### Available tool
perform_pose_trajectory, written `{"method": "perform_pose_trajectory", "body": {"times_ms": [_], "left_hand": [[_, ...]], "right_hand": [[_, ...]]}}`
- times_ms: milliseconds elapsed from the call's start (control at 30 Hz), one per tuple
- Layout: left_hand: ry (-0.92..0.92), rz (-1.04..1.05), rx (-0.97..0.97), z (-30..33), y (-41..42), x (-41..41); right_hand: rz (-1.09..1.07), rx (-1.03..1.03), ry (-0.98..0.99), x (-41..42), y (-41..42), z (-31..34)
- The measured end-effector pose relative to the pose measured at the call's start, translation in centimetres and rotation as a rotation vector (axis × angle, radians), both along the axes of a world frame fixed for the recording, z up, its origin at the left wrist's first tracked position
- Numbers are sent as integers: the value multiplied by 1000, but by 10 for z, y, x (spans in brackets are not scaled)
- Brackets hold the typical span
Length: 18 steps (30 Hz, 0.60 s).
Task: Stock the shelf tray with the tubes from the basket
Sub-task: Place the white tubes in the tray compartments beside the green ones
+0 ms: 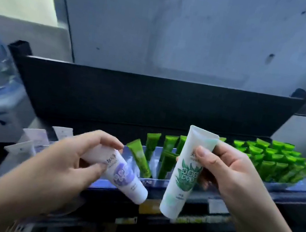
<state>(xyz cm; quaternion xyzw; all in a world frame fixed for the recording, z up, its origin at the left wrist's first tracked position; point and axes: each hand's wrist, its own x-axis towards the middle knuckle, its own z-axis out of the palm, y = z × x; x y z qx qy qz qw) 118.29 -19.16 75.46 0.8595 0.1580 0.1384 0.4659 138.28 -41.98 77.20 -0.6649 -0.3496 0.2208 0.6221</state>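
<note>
Two tubes in play right now, one per hand, both held out in front of the shelf tray and not in it yet. The left hand has its fingers and thumb curled round a white tube with a purple print, cap end tipped down toward 4 o'clock. The right hand pinches a white tube with green leaves near its crimped top, nearly upright, cap pointing to 6 o'clock.

What could go wrong — the leafy tube is only held up high, so the heavy cap end could swing and knock the loose green tubes standing just behind it at 12 o'clock. One of those already leans over toward 10 o'clock, so that row probably tips easily. Mixing is the other risk, since the purple kind belongs with the white tubes out at 9 o'clock, I'd guess.

Counts: about five loose green ones in the middle, maybe four white ones at left. The packed green block at 2 o'clock is dozens — too blurry to count. The basket isn't in view.
</note>
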Motion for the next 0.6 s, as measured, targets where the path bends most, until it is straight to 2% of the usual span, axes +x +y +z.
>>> {"method": "perform_pose_trajectory", "body": {"times_ms": [133, 267, 367, 600], "left_hand": [[-55, 85, 42, 12, 55, -42], [-92, 28, 89, 20, 94, -49], [-64, -3, 152, 12, 113, -35], [51, -1, 436, -24, 148, 22]], "right_hand": [[52, -6, -95, -15, 65, 5], [56, -82, -266, -27, 119, -1], [2, -164, -401, -25, 153, -15], [-98, -415, -568, -3, 205, -53]]}}
